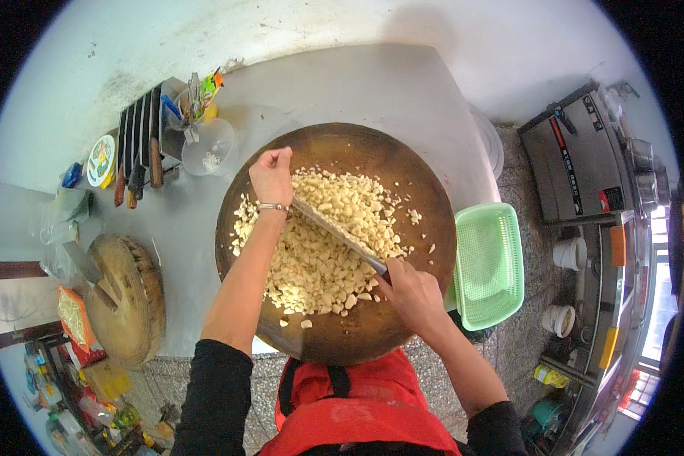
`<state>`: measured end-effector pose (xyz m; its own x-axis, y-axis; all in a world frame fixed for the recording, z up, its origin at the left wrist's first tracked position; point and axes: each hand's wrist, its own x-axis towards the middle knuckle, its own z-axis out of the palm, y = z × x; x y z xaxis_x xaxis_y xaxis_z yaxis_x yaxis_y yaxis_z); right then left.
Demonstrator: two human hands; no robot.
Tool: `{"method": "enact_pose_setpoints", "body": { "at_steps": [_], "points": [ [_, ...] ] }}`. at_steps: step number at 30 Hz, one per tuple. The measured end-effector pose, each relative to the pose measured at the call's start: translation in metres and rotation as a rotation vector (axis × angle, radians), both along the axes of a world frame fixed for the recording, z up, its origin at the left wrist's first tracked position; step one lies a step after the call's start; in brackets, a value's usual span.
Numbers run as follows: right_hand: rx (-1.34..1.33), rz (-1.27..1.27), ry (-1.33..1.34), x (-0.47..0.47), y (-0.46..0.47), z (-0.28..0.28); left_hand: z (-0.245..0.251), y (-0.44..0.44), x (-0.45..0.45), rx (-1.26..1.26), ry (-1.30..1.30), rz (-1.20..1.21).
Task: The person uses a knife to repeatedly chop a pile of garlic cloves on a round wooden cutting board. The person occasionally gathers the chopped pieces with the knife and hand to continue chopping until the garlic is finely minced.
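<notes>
Pale chopped pieces, which look like garlic (319, 268), lie heaped on a large round wooden chopping board (342, 339). My right hand (413, 290) grips the handle of a cleaver (336, 231), whose blade slants up and left across the heap. Near the far left end of the blade is my left hand (273, 174), above the board's upper left part. Its fingers are bent in with the fingertips close together; whether they pinch anything cannot be told. Small loose bits are scattered right of the heap, and a few larger pieces lie at its near edge.
A green plastic basket (490, 268) stands against the board's right side. To the left, a thick round wooden block (128, 302) bears another cleaver (85, 265). Several knives (139, 131) stand in a metal rack beside a clear plastic bowl (208, 148). A wall rises behind the counter.
</notes>
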<state>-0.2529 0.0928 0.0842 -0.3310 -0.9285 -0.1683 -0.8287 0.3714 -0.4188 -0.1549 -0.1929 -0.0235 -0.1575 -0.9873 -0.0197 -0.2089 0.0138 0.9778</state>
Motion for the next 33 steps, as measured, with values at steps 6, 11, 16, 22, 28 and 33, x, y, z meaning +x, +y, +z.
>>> {"method": "enact_pose_setpoints", "body": {
  "at_steps": [6, 11, 16, 22, 28, 33],
  "points": [
    [-0.01, 0.029, -0.029, -0.01, 0.009, 0.001, -0.001, 0.001, -0.014, 0.095, 0.107, 0.057],
    [0.08, -0.017, -0.039, -0.018, 0.008, -0.001, 0.001, 0.005, -0.024, 0.012, 0.045, 0.003],
    [-0.021, 0.024, 0.003, -0.024, 0.009, 0.005, -0.003, 0.007, -0.025, 0.086, 0.028, 0.054],
    [-0.051, 0.006, 0.011, -0.035, 0.01, -0.001, -0.003, 0.005, -0.036, 0.041, 0.005, 0.084],
    [-0.144, 0.093, 0.101, -0.041, 0.012, -0.006, 0.003, 0.002, -0.054, 0.043, 0.014, 0.086],
    [-0.114, 0.026, 0.049, -0.045, 0.011, -0.009, 0.003, 0.003, -0.058, 0.071, 0.106, 0.088]
  ]
}}
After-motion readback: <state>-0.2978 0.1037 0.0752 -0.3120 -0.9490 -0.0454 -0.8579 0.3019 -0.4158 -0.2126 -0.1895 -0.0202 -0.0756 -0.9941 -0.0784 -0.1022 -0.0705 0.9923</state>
